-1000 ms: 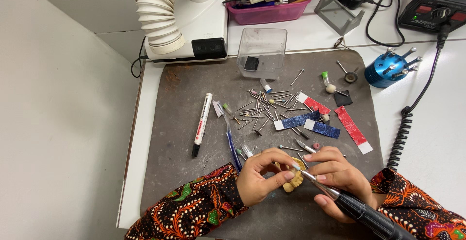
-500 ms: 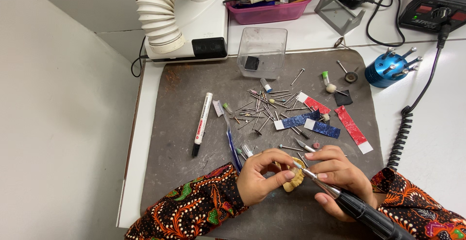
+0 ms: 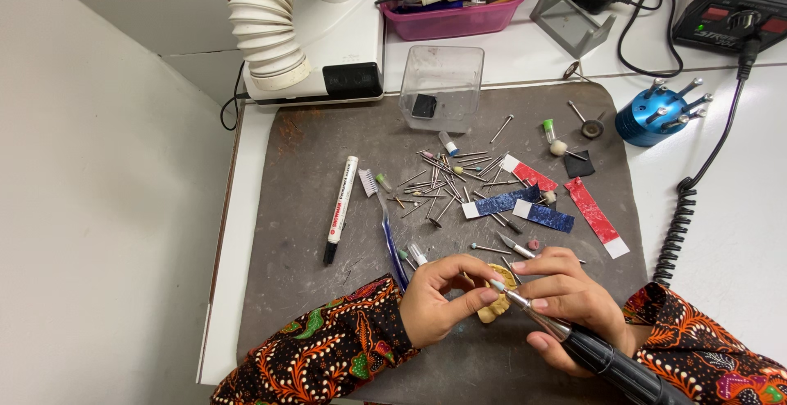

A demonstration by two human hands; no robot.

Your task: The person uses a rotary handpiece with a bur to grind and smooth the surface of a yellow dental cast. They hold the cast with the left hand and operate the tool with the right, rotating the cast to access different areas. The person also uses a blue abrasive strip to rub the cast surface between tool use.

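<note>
Tan piece mostly hidden, pinched by left hand; right hand grips handpiece, cut off.

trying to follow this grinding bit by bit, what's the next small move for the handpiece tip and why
Probably ease the tip of the rotary handpiece down onto the small tan piece. The right hand holds the tool like a pen, its pale tip just above the piece, which the left hand pinches steady over the grey mat.
</note>
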